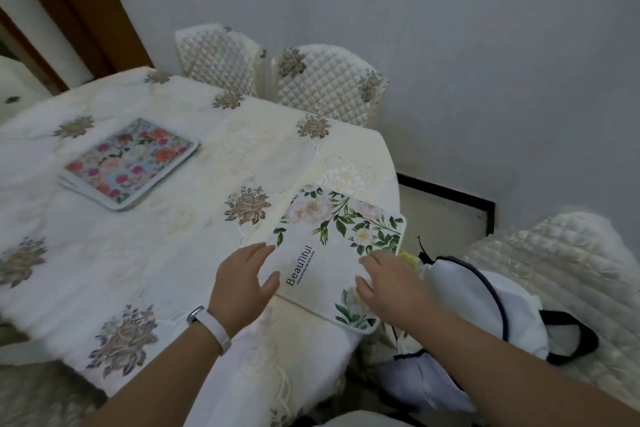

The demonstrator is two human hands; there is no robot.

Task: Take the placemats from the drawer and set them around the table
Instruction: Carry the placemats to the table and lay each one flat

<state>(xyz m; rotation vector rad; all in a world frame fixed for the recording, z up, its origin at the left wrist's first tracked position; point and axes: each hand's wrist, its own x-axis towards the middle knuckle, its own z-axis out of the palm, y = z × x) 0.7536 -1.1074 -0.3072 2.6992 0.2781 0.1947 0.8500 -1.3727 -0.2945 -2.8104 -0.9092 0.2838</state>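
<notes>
White flowered placemat lies at near right corner of worktop, partly over the edge. Left hand & right hand rest on its sides w/ fingers relaxed, not gripping. Stack of bright floral placemats sits well apart, further left; white bag just beside right hand.

A placemat is lying on the table between the left hand and right hand (both touching it); a placemat stack is sitting well left, a bag just right.
</notes>
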